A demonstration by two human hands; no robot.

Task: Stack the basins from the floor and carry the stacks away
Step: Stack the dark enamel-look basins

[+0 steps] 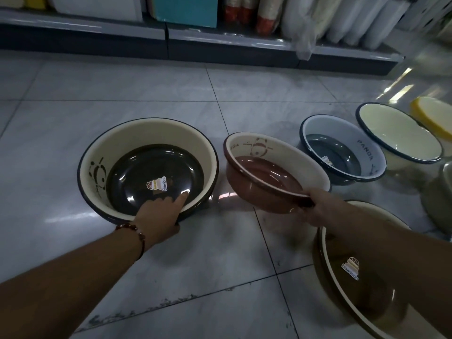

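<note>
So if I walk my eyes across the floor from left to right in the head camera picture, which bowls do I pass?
Big black-bottomed basin held by the left hand → brown basin tilted up in the right hand → grey basin marked PANDA → pale cream basin → yellow basin at the edge.

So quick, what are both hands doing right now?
Left hand: grips the near rim of the black-bottomed basin.
Right hand: holds the tilted brown basin by its rim.

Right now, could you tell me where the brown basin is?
The brown basin is mid-frame, tilted in the right hand, between the black basin and the grey basin.
</note>
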